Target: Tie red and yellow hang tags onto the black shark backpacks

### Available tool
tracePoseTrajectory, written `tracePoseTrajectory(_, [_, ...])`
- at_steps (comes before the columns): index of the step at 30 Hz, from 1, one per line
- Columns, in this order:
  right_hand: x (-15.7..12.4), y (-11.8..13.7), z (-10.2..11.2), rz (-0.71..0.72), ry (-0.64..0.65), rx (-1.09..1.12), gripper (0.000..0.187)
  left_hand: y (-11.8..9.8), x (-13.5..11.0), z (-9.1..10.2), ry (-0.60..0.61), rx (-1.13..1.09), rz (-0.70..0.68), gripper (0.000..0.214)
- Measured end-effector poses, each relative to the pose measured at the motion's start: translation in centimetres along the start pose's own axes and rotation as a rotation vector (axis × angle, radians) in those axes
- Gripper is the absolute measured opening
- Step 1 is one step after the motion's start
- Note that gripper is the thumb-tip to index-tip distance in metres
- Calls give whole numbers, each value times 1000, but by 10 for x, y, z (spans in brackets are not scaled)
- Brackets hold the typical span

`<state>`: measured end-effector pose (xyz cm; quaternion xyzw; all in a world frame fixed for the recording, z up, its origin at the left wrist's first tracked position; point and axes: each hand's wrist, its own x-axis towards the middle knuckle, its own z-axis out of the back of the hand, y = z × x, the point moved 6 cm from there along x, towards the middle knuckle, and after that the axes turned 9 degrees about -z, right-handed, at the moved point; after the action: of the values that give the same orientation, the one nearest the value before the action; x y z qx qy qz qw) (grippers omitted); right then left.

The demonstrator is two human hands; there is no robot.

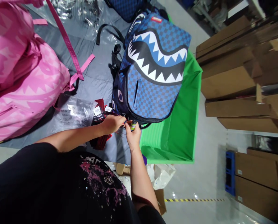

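Observation:
A blue checkered backpack [152, 71] with a shark-mouth print lies on a grey cloth-covered table [94, 74]. My left hand [112, 123] pinches something small at the bag's near edge, next to dark red hang tags [101, 113]. My right hand [133, 135] is closed around a small green lighter-like tool [133, 125], its tip touching the same edge of the bag. What my left fingers pinch is too small to make out.
Pink shark-print backpacks [24, 84] are piled at the left. A clear plastic bag [75, 113] lies by the tags. A green fabric bin [178, 124] stands beside the table. Stacked cardboard boxes [241, 81] fill the right. A hazard-striped line [194, 200] marks the floor.

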<state>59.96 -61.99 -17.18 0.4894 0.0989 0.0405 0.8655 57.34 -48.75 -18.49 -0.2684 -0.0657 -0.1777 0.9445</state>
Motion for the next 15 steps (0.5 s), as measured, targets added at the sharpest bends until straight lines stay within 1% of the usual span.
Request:
tracePoseTrajectory(3, [0, 1, 1, 10, -14, 0, 21, -6, 0, -1, 17, -65, -87, 19])
tracePoseTrajectory(4, [0, 1, 0, 8, -10, -6, 21, -7, 0, -2, 26, -66, -97, 19])
tracePoseTrajectory(9, [0, 0, -1, -2, -1, 5, 21, -3, 0, -2, 20, 35, -5, 20])
tracePoseTrajectory(15, [-1, -1, 1, 10, 7, 14, 21, -6, -2, -4, 6, -81, -118, 21])
